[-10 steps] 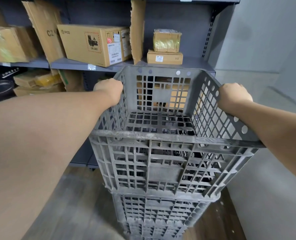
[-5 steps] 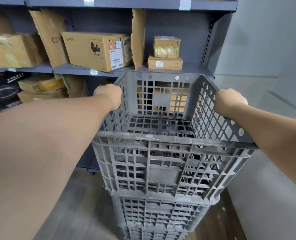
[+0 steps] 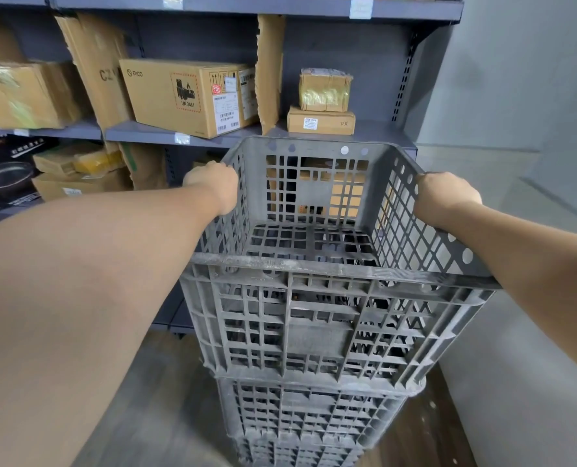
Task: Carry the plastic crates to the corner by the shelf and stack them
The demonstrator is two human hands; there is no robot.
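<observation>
Top crate (image 3: 317, 318) sat on the stack of crates (image 3: 314, 419), which stood on the floor just right of the shelf (image 3: 378, 136) end, in the corner by the grey wall (image 3: 523, 79). Left hand (image 3: 214, 185) was curled over the top crate's left rim, right hand (image 3: 447, 197) curled over its right rim, both toward the far end of the crate, so the crate's bulk lay between the hands and back toward the person. Long axis of the top crate ran away from the person toward the shelf; the two hands sat about level, neither clearly nearer. The move ahead likely turned on whether the top crate's base sat square in the rim of the crate below: the near bottom edge overhung slightly to the right and looked a bit skewed against the lower one, though lens warp made that hard to judge. Fingertips of both hands were hidden behind the rims, so the depth of each grip could not be told. Bottom of the stack was cut off by the frame edge; the crate count below was unclear. Cardboard boxes (image 3: 186, 96) stood on the shelf behind the crate.
</observation>
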